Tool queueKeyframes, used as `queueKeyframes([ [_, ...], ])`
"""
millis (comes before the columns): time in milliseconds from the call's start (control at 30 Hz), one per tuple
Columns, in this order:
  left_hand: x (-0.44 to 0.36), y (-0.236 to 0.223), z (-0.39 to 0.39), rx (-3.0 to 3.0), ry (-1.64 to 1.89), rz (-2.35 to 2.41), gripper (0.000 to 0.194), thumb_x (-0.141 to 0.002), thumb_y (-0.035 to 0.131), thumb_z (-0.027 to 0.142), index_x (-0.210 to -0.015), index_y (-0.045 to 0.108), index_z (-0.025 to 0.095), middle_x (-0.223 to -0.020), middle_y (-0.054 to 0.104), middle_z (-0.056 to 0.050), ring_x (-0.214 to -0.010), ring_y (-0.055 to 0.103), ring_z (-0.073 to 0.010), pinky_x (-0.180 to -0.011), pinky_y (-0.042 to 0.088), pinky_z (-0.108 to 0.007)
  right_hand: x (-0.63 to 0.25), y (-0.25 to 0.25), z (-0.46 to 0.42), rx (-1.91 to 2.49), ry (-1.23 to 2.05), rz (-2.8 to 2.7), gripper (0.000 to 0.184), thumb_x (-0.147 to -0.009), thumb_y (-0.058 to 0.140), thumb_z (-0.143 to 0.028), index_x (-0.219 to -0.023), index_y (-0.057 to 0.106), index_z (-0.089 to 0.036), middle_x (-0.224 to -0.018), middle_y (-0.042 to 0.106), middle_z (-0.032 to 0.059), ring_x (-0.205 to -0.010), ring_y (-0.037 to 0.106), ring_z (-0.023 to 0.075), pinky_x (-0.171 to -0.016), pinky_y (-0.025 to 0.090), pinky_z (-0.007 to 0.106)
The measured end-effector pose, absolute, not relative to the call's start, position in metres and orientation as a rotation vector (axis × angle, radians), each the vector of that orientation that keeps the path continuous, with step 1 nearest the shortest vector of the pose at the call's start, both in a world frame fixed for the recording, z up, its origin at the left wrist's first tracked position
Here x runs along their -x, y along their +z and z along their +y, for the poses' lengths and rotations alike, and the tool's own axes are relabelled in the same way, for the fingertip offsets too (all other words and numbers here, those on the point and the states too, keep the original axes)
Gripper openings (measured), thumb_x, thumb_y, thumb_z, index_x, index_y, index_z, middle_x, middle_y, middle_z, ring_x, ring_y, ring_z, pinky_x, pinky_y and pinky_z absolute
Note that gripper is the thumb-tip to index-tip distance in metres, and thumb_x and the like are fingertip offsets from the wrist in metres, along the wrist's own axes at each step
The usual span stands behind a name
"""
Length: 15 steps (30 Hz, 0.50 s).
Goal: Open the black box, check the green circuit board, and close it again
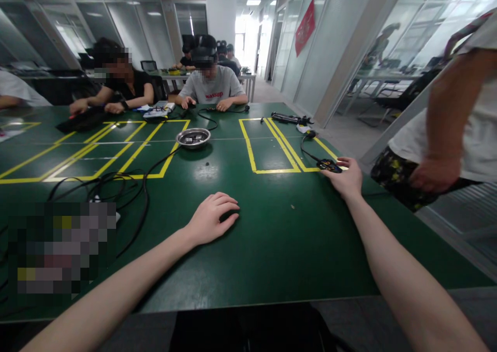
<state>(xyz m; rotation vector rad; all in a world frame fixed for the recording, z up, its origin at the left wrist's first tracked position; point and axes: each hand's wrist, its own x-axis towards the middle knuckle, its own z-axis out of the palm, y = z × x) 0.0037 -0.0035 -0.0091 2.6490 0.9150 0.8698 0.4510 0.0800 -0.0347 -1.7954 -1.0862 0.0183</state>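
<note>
My left hand rests on the green tabletop, fingers loosely curved and the thumb apart, with nothing held. Farther right, my right hand has its thumb and fingers around a small black device with orange markings. From this device a thin black cable runs to a dark round piece. The device lies at the near end of a yellow-taped area, and part of it is hidden by my fingers.
A metal bowl holds small metal parts. Black cables tangle at left beside a blurred patch. A folded black tripod-like item lies at the far right. People sit across the table; one person stands close at right.
</note>
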Motion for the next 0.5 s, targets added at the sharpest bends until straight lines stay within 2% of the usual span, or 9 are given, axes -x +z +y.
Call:
queueKeyframes([
  [100, -0.004, -0.008, -0.004, -2.644, 0.870, 0.914, 0.014, -0.099, 0.062, 0.026, -0.106, 0.073, 0.021, -0.113, 0.077, -0.007, -0.110, 0.068, -0.0252, -0.095, 0.055, -0.045, -0.445, -0.029, 0.080, 1.861, -0.003, -1.067, 0.044, -0.058, 0.081, -0.035, -0.097, 0.068, -0.020, -0.097, 0.069, 0.0078, -0.096, 0.066, 0.0297, -0.094, 0.052, 0.047],
  [200, -0.004, -0.006, -0.005, -2.637, 0.861, 0.921, 0.015, -0.099, 0.061, 0.027, -0.105, 0.074, 0.022, -0.114, 0.077, -0.008, -0.110, 0.068, -0.0250, -0.095, 0.055, -0.046, -0.440, -0.026, 0.079, 1.978, -0.039, -1.062, 0.030, -0.066, 0.078, -0.035, -0.090, 0.073, -0.018, -0.094, 0.068, 0.0105, -0.096, 0.067, 0.0313, -0.095, 0.052, 0.049],
  [333, -0.004, -0.005, -0.005, -2.636, 0.852, 0.918, 0.015, -0.099, 0.061, 0.026, -0.104, 0.074, 0.021, -0.113, 0.077, -0.008, -0.109, 0.068, -0.0256, -0.095, 0.056, -0.047, -0.438, -0.021, 0.077, 2.051, -0.084, -1.136, 0.027, -0.069, 0.077, -0.032, -0.091, 0.079, -0.017, -0.098, 0.072, 0.0133, -0.097, 0.069, 0.0326, -0.092, 0.055, 0.047],
  [500, -0.004, -0.006, -0.005, -2.636, 0.836, 0.918, 0.014, -0.099, 0.062, 0.026, -0.103, 0.075, 0.022, -0.113, 0.077, -0.008, -0.109, 0.068, -0.0249, -0.095, 0.056, -0.045, -0.437, -0.015, 0.075, 2.159, -0.046, -1.214, 0.026, -0.068, 0.080, -0.033, -0.091, 0.082, -0.019, -0.084, 0.076, 0.0111, -0.090, 0.072, 0.0360, -0.082, 0.057, 0.047],
])
